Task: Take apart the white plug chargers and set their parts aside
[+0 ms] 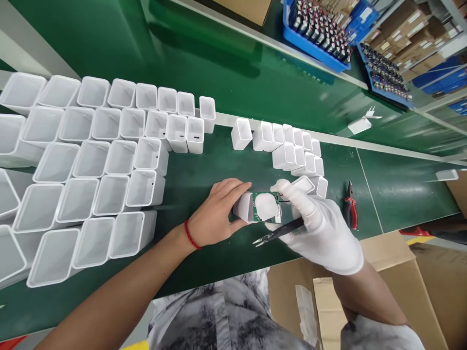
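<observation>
My bare left hand (217,214), with a red cord at the wrist, is wrapped round a white plastic housing (243,208) lying on its side, its open end facing right. At that opening is a green circuit board (278,214) with a round white piece (266,206) on it. My right hand (314,226) wears a white glove and pinches the board's right end between thumb and fingers. It also holds black tweezers (280,231) against the palm, their metal tips pointing left and standing apart. A dark wire runs from the board toward the glove.
Rows of open white housings (78,199) fill the left of the green bench (197,194). Smaller rows of white housings (288,141) stand at centre right. Red-handled pliers (350,206) lie farther right. Blue trays of parts (317,36) sit on the back shelf; a cardboard box (394,287) is below.
</observation>
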